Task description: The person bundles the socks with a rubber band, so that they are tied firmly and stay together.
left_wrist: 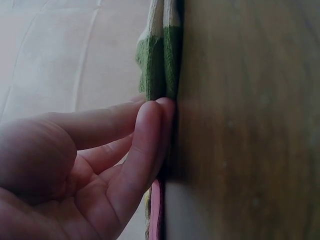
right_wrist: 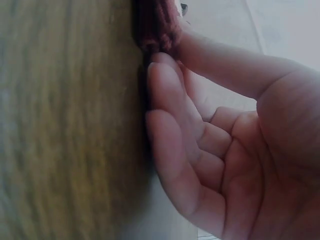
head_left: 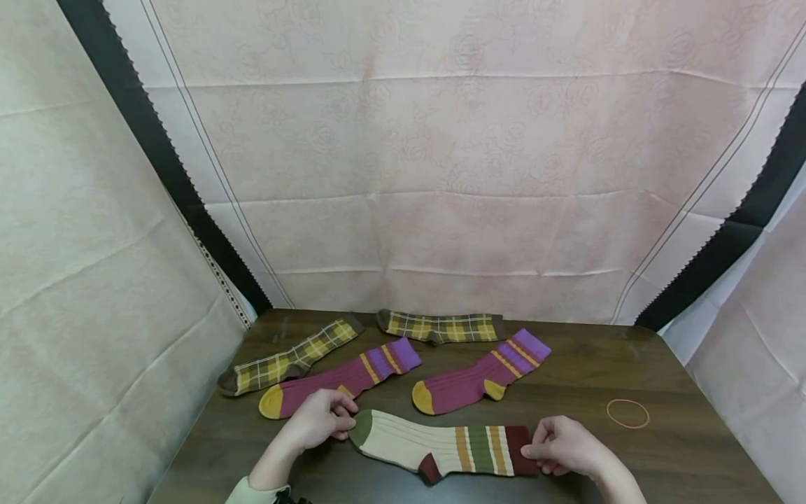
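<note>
A cream sock (head_left: 412, 439) with a green toe, maroon heel and cuff, and green and mustard stripes lies flat at the table's front. At its toe end my left hand (head_left: 320, 418) pinches the green tip (left_wrist: 155, 65) between thumb and fingers. The left wrist view shows two green knit layers there, one over the other. My right hand (head_left: 567, 446) pinches the maroon cuff (right_wrist: 157, 22) at the opposite end, its fingers low against the tabletop. Just beyond the left hand lies a purple sock (head_left: 327, 378) with a yellow toe.
A second purple sock (head_left: 460, 386) lies behind the cream one. Farther back are two yellow plaid socks, one angled at left (head_left: 271, 371) and one along the back edge (head_left: 447, 327). An orange rubber band (head_left: 627, 414) lies at right on the wooden table (head_left: 686, 448). Pale cloth (head_left: 441, 175) hangs around it.
</note>
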{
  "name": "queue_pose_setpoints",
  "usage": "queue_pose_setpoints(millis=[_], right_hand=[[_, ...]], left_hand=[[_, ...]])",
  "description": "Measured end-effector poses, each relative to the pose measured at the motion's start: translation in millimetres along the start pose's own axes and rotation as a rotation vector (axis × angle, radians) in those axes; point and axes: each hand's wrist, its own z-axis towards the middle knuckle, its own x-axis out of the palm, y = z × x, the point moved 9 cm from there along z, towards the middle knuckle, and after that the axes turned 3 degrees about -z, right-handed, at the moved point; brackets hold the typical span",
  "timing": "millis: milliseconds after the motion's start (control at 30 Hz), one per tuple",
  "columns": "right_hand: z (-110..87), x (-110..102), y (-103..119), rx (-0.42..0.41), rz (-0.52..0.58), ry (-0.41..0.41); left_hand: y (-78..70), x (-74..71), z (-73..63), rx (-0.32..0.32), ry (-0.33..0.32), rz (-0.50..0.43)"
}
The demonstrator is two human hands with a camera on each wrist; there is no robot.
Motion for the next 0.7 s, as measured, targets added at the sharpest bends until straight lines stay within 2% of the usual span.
queue_pose_setpoints(millis=[700], right_hand=[[0.7, -0.7, -2.6, 0.026, 0.010, 0.006]], left_hand=[[3.8, -0.4, 2.1, 0.002, 0.012, -0.005]])
